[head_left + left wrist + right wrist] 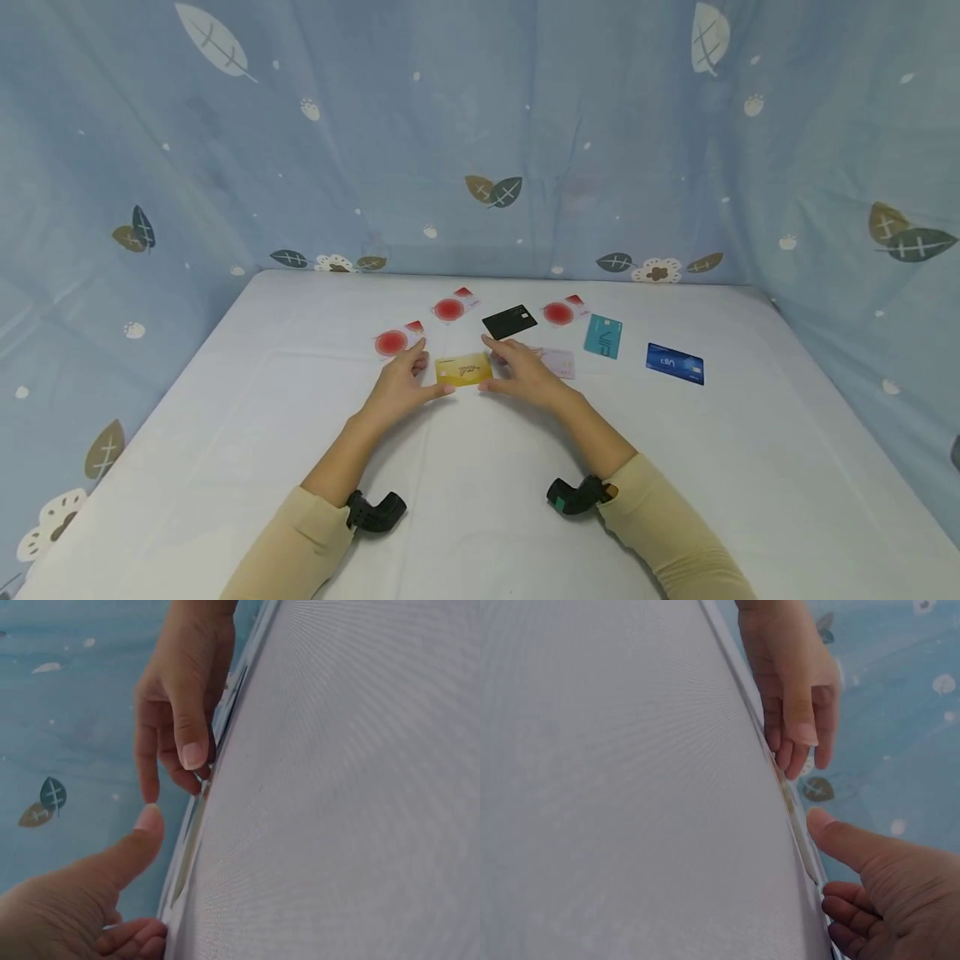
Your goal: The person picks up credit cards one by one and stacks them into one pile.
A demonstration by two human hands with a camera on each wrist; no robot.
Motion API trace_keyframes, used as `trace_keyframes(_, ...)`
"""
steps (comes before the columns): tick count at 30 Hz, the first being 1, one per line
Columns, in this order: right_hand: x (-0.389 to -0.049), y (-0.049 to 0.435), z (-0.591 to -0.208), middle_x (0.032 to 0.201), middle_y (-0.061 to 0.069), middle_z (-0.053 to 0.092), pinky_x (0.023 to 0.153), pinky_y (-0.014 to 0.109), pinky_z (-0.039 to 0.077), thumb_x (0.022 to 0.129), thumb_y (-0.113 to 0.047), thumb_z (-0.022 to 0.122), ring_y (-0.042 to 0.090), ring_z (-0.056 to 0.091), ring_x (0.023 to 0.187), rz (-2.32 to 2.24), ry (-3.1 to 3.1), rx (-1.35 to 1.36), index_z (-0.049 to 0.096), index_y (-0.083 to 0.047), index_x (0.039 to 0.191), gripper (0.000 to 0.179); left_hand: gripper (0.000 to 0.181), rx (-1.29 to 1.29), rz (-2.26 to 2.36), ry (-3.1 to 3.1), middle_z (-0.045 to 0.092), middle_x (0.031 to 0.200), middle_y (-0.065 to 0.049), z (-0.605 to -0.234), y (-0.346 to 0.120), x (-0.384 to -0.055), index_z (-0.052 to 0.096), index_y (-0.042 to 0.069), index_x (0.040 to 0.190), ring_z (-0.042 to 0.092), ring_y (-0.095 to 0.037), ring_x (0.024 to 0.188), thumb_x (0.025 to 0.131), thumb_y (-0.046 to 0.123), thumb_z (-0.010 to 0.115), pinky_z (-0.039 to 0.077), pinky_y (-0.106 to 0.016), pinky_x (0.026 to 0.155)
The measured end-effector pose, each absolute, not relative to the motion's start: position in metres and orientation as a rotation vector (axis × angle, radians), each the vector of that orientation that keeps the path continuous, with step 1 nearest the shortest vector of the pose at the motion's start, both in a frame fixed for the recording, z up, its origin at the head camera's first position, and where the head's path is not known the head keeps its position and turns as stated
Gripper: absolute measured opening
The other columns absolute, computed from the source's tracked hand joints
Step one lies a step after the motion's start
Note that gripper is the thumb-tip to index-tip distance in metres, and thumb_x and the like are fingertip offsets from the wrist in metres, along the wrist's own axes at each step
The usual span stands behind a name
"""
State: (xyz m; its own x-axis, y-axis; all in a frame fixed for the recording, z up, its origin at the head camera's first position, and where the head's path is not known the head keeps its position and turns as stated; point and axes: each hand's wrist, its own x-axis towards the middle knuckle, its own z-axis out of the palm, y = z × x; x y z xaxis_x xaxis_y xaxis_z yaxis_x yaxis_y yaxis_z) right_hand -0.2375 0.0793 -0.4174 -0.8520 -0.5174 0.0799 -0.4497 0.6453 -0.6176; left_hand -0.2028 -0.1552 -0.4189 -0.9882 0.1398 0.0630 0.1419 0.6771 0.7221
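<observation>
A gold card (462, 370) lies flat on the white tabletop, between the two hands. My left hand (397, 385) is at its left end, with the thumb close to the lower left corner. At the opposite end is my right hand (527, 375), its thumb near the lower right corner. Both hands have thumb and fingers spread apart, and neither visibly grips anything. In the left wrist view the gold card (189, 851) shows as a thin edge-on strip. A pale pink paper (558, 363) is partly hidden behind the right hand.
Beyond the hands lie a black card (509, 322) and papers with red circles, at left (392, 342), centre (449, 309) and right (558, 313). Farther right are a teal card (603, 337) and a blue card (675, 363). A blue patterned curtain (420, 133) surrounds the table.
</observation>
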Motion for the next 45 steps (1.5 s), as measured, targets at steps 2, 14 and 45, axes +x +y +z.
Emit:
trace_keyframes(2, -0.239, 0.078, -0.419, 0.119, 0.011, 0.056, 0.096, 0.039, 0.045, 0.082, -0.029, 0.074, 0.023, 0.052, 0.110, -0.983, 2.773, -0.815, 0.039, -0.011, 0.144, 0.074, 0.093, -0.258, -1.230, -2.865, 0.056, 0.125, -0.019, -0.422, -0.156, -0.205, 0.032, -0.003, 0.144, 0.055, -0.030, 0.113, 0.072, 0.031, 0.082, 0.044, -0.043, 0.097)
trace_keyframes(14, -0.251, 0.077, -0.431, 0.112, 0.009, 0.053, 0.090, 0.034, 0.045, 0.082, -0.025, 0.074, 0.020, 0.052, 0.103, -1.064, 2.768, -0.774, 0.054, -0.007, 0.133, 0.058, 0.061, -0.340, -1.172, -2.799, 0.057, 0.103, -0.014, -0.434, -0.159, -0.215, 0.057, -0.003, 0.126, 0.052, -0.025, 0.093, 0.074, 0.020, 0.080, 0.044, -0.040, 0.084)
trace_keyframes(45, -0.244, 0.070, -0.434, 0.091, 0.003, 0.056, 0.078, 0.027, 0.046, 0.075, -0.017, 0.080, 0.017, 0.051, 0.085, -1.249, 2.767, -0.634, 0.056, -0.004, 0.121, 0.053, 0.055, -0.252, -1.464, -2.785, 0.059, 0.096, -0.009, -0.436, -0.154, -0.218, 0.051, 0.002, 0.123, 0.049, -0.022, 0.089, 0.076, 0.010, 0.078, 0.041, -0.033, 0.082)
